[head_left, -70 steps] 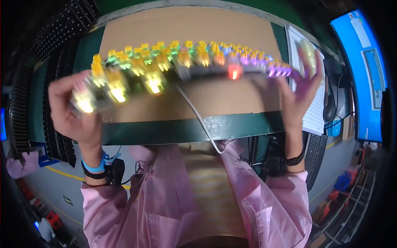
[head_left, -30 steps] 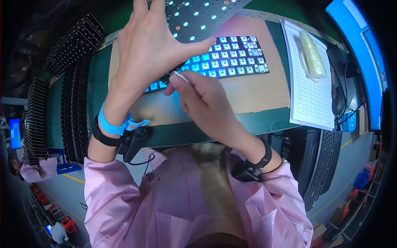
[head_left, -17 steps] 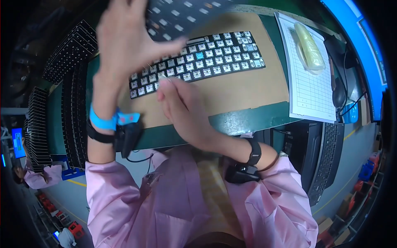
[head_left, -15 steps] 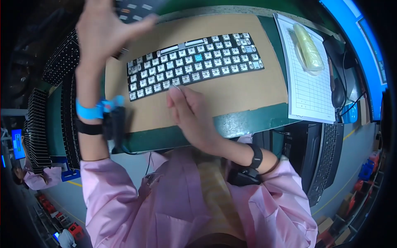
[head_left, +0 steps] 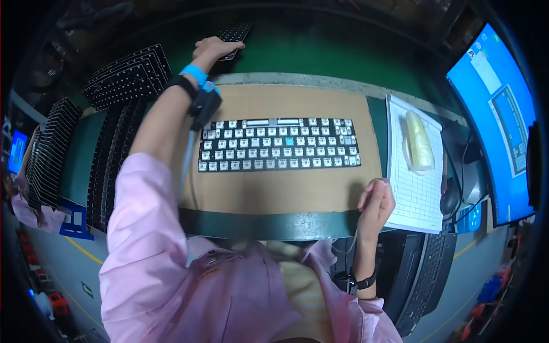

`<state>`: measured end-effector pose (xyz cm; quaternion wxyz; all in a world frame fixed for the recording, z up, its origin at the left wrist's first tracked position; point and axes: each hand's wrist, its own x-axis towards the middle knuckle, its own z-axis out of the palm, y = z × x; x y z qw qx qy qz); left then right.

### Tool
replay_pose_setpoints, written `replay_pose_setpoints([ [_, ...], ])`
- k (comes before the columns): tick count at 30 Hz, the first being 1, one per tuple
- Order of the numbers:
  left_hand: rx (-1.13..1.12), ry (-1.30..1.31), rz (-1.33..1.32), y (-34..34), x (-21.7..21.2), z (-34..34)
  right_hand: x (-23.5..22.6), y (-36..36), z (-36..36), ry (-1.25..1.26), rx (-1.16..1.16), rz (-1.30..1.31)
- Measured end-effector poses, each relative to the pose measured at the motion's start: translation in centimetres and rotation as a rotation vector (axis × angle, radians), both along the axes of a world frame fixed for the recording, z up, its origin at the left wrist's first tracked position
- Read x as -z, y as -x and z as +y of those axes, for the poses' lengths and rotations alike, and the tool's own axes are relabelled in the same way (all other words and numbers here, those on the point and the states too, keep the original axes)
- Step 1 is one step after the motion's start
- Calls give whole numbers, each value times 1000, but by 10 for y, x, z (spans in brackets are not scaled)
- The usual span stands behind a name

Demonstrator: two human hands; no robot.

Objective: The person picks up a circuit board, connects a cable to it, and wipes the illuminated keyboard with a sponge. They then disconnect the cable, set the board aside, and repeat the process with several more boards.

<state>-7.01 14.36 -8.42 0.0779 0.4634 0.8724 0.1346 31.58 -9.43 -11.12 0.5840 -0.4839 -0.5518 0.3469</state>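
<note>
- Our left hand [head_left: 211,49] is stretched out to the far side, fingers closed on the near end of a black board [head_left: 236,35] with pale dots; we can't tell if the board rests on anything.
- Our right hand [head_left: 377,207] is curled into a loose fist near the gridded paper [head_left: 416,203]. A pale cable [head_left: 346,247] runs up to its underside; we can't tell if it's gripped.
- Keyboard assembly [head_left: 280,152] lies flat between our hands on the cardboard sheet [head_left: 274,191], untouched: black plate, rows of whitish switches, one cyan.
- Cardboard is on the green surface [head_left: 257,226].
- Right side: we have a pale yellow wrapped bundle [head_left: 420,143] on the paper, then a mouse [head_left: 451,200] and a lit monitor [head_left: 486,114].
- Left side: dotted black panels [head_left: 128,77] leaning together.
</note>
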Motion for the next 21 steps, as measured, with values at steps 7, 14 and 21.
replay_pose_setpoints([
  [7,380,-571,264,-23,-38,-20,0,-1,4,66,-44,-47],
  [14,433,-606,529,147,-96,-179,-1,-3,5,11,-19,-96],
  [21,431,-92,960,193,-40,-238,4,-3,7,44,-120,-120],
])
